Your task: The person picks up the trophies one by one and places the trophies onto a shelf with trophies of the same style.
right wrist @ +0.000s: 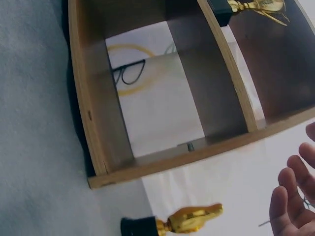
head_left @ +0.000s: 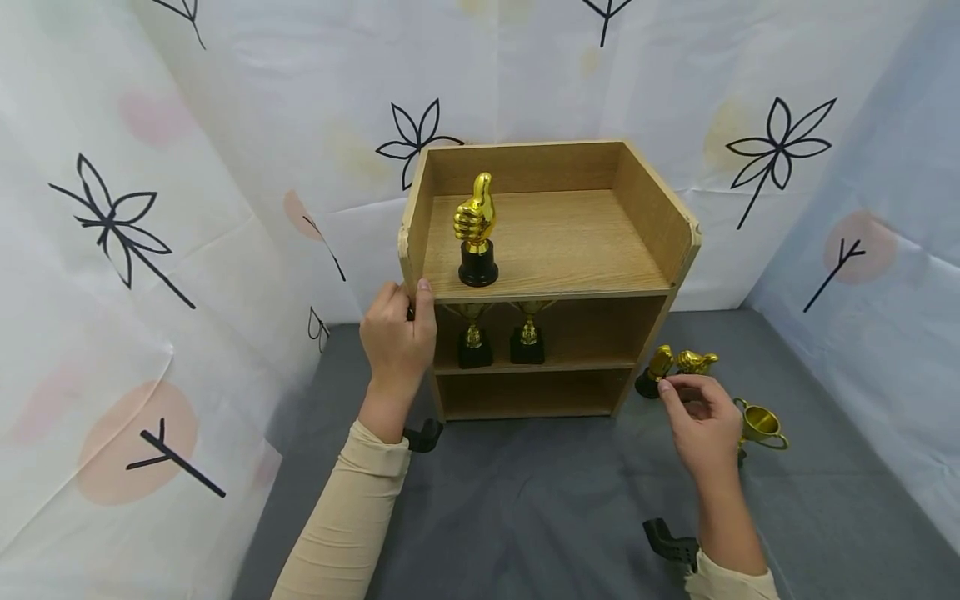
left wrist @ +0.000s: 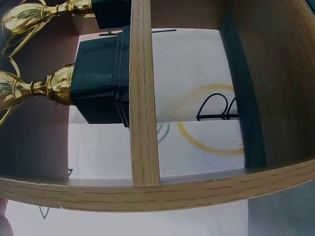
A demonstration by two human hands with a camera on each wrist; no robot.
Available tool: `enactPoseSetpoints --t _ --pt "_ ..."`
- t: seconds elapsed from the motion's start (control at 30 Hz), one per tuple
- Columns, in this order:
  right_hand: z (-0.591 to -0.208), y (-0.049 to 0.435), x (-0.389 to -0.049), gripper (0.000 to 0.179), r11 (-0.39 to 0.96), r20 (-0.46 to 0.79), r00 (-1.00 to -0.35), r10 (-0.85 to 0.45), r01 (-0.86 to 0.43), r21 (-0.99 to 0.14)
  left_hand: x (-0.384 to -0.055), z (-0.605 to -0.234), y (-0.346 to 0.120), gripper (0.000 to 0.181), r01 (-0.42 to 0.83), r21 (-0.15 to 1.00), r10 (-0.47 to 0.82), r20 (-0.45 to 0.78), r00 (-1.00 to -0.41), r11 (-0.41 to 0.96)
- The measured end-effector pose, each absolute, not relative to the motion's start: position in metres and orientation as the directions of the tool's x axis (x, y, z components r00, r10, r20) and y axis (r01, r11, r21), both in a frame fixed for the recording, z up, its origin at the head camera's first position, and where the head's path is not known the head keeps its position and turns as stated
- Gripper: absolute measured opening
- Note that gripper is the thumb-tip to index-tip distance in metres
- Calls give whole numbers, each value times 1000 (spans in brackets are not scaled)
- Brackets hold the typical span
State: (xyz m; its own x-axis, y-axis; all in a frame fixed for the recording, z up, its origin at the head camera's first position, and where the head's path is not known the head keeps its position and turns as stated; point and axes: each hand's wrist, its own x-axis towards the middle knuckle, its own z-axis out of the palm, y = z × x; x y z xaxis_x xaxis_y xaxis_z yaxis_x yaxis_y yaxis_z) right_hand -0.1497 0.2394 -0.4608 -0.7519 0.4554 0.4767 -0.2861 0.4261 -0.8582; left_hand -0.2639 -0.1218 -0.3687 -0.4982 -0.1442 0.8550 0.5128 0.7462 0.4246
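Note:
A wooden shelf (head_left: 570, 237) stands in the middle, and my left hand (head_left: 397, 337) grips the front edge of its left side panel, thumb at the front. On the top level, toward the left, a gold thumbs-up trophy (head_left: 476, 225) stands upright on a black base. Two gold cup trophies, one on the left (head_left: 473, 340) and one beside it (head_left: 528, 335), occupy the middle level. To the right of the shelf, my right hand (head_left: 703, 425) hovers with relaxed, bent fingers (right wrist: 295, 191) and nothing between them. Just beyond it stand two thumbs-up trophies (head_left: 660, 368).
A gold two-handled cup trophy (head_left: 761, 423) is right of my right hand, partly hidden by it. Grey cloth (head_left: 540, 508) covers the table. White patterned fabric (head_left: 247, 150) hangs behind and at both sides. The shelf's bottom compartment (head_left: 525, 396) is under the cups.

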Motion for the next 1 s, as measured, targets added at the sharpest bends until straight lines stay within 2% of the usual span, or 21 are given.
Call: enactPoseSetpoints --t 0.23,0.4,1.0 --pt "-454 247 -140 23 557 446 -821 358 -196 -807 -263 -368 -122 52 514 427 -139 852 -505 744" --pt "-452 252 -135 25 602 429 -841 330 -163 -782 -263 -369 -122 52 514 431 -143 851 -506 741" --pt "-455 277 -125 28 733 534 -752 386 -102 -673 -265 -372 -122 54 509 426 -146 854 -500 747"
